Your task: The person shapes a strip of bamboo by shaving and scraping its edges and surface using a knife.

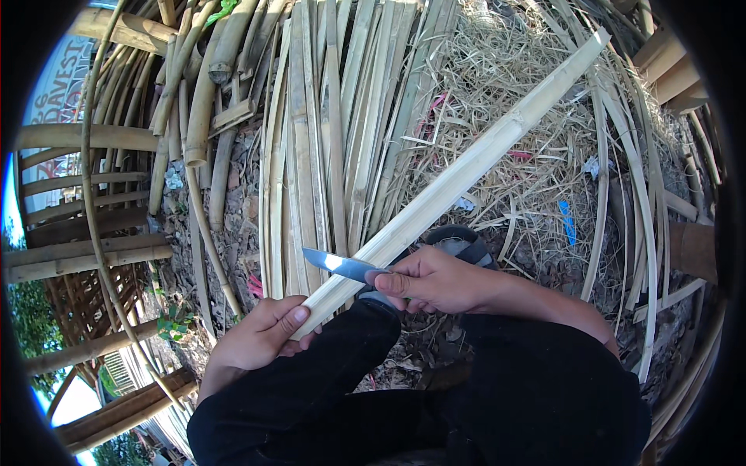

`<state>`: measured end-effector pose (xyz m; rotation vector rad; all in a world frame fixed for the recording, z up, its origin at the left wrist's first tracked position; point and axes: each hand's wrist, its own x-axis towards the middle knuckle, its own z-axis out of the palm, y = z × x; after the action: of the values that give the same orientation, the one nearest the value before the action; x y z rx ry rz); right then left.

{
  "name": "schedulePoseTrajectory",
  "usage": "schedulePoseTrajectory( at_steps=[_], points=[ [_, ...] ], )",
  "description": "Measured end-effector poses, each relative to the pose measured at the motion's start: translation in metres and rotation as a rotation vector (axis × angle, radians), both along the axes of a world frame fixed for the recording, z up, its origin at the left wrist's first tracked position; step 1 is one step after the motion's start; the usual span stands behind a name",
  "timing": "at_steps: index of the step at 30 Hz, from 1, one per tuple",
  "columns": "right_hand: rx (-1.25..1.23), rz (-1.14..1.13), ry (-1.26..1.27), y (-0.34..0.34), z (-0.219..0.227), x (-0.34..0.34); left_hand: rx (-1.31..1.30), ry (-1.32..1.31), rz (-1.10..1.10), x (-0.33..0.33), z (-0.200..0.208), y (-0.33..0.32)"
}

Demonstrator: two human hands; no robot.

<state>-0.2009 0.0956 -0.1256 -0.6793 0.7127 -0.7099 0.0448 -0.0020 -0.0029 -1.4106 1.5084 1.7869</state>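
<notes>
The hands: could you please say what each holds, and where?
Left hand: the bamboo strip, near its lower end. Right hand: the knife, at its handle end.

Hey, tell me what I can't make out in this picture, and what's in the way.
All in the head view:
- Knife: its handle is covered by the right hand. Whether its edge bites into the wood is too small to tell.
- Bamboo strip: its gripped part is hidden by the left hand.
- Split bamboo pile: its far ends are cut off by the top edge.
</notes>
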Motion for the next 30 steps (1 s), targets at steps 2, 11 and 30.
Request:
schedulePoseTrajectory(
  at_steps=[2, 11, 30],
  points=[
    [-0.026, -0.068, 0.061, 0.003, 0.007, -0.003, -0.006, -0.003, -0.004, 0.002, 0.004, 0.001],
    [0.273, -0.512, -0.007, 0.031, -0.022, -0.038, -0.041, -0.017, 0.291, 0.03, 0.001, 0.005],
    [-0.922, -0.417, 0.782, -0.021, -0.014, 0.009, -0.051, 0.048, 0.238, -0.007, 0.0, 0.0]
  ],
)
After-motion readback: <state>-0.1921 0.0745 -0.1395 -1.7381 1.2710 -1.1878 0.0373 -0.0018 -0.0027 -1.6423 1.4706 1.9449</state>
